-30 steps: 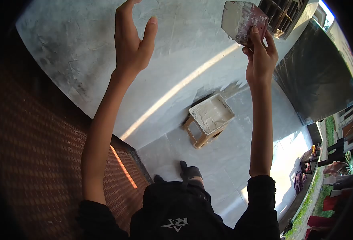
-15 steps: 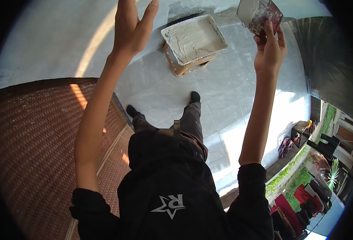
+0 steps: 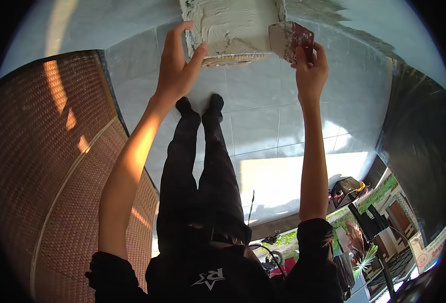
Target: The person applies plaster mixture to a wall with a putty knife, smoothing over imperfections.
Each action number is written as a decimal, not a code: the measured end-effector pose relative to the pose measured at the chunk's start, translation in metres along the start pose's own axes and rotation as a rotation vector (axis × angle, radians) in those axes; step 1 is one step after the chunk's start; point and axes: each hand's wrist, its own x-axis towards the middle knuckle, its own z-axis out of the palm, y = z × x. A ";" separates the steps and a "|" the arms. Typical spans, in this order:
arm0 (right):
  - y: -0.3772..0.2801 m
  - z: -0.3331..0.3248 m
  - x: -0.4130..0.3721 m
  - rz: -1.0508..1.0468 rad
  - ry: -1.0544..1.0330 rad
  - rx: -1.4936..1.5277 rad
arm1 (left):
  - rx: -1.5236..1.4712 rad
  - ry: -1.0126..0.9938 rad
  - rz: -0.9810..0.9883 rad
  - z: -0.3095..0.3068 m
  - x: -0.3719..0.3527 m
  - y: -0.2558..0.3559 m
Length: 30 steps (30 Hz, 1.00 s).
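Note:
My right hand (image 3: 312,73) grips a dark red putty scraper (image 3: 299,38) between thumb and fingers. Pale putty smears the left part of its blade, which overlaps the right rim of a shallow tray (image 3: 188,41) in this view. Inside the tray lies thick off-white putty (image 3: 233,25), its surface ridged and streaked. At the tray's left rim is my left hand (image 3: 176,63), thumb and fingers apart and nothing between them; its fingertips overlap the tray's edge. The tray's far side runs out of view at the top.
Under the tray shows the edge of a tan stool (image 3: 235,61) on grey floor tiles (image 3: 261,118). A woven brown panel (image 3: 76,146) stands along my left. The wall (image 3: 334,15) has damp-looking grey patches at the upper right. A black crate (image 3: 345,193) sits by the floor's edge, right.
My view has turned and the tray now appears between my hands, nearer the top. The scraper has come from right of the tray to its right rim. My feet are closer together.

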 end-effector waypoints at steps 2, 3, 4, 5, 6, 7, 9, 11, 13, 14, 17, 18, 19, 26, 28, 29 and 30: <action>0.029 0.019 0.017 -0.078 -0.016 -0.130 | 0.041 -0.022 -0.087 0.020 -0.008 -0.034; 0.042 0.028 0.026 -0.162 -0.023 -0.251 | 0.039 -0.016 -0.092 0.030 -0.013 -0.049; 0.055 0.038 0.033 -0.202 -0.029 -0.274 | 0.044 -0.028 -0.150 0.040 -0.017 -0.066; 0.070 0.050 0.042 -0.209 -0.038 -0.274 | 0.052 -0.040 -0.212 0.048 -0.020 -0.080; 0.086 0.062 0.049 -0.253 -0.059 -0.272 | 0.053 -0.033 -0.221 0.054 -0.024 -0.093; 0.101 0.072 0.054 -0.294 -0.082 -0.270 | 0.079 -0.031 -0.257 0.061 -0.029 -0.106; 0.122 0.087 0.064 -0.311 -0.107 -0.305 | 0.103 -0.023 -0.297 0.075 -0.036 -0.123; 0.135 0.098 0.072 -0.331 -0.126 -0.340 | 0.183 0.003 -0.287 0.086 -0.042 -0.136; 0.141 0.101 0.078 -0.369 -0.154 -0.379 | 0.178 0.011 -0.279 0.097 -0.046 -0.146; 0.144 0.103 0.080 -0.367 -0.163 -0.382 | 0.178 0.022 -0.262 0.101 -0.048 -0.150; 0.151 0.105 0.085 -0.429 -0.205 -0.397 | 0.147 0.047 -0.312 0.114 -0.049 -0.155; 0.152 0.105 0.085 -0.434 -0.213 -0.394 | 0.146 0.048 -0.315 0.116 -0.049 -0.154; 0.152 0.107 0.085 -0.441 -0.222 -0.388 | 0.167 0.044 -0.325 0.118 -0.049 -0.154; 0.157 0.113 0.081 -0.516 -0.242 -0.368 | 0.264 0.068 -0.374 0.125 -0.046 -0.154; 0.157 0.113 0.080 -0.564 -0.264 -0.398 | 0.252 0.082 -0.382 0.127 -0.046 -0.153; 0.157 0.113 0.081 -0.565 -0.265 -0.398 | 0.242 0.095 -0.388 0.127 -0.045 -0.152; 0.156 0.112 0.081 -0.575 -0.281 -0.391 | 0.242 0.095 -0.389 0.128 -0.045 -0.151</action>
